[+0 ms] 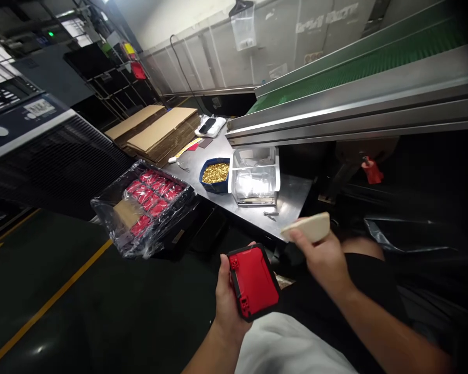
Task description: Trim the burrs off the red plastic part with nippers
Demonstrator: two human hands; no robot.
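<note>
A red plastic case with black edges (255, 283) rests in my left hand (228, 304), whose thumb lies along its left side. The case's broad red face is turned up toward me. To the right, my right hand (325, 259) is closed on a flat cream-coloured pad (310, 227), slightly blurred. The pad is held apart from the case, near the front corner of the metal table (292, 200). What the pad is made of I cannot tell.
On the table stand a blue tub of small gold-coloured pieces (215, 175) and a clear plastic bin (255, 179). A plastic-lined crate (113, 234) holds several wrapped red items. Flat cardboard (164, 130) is stacked behind. A green conveyor (359, 65) slopes up at the right.
</note>
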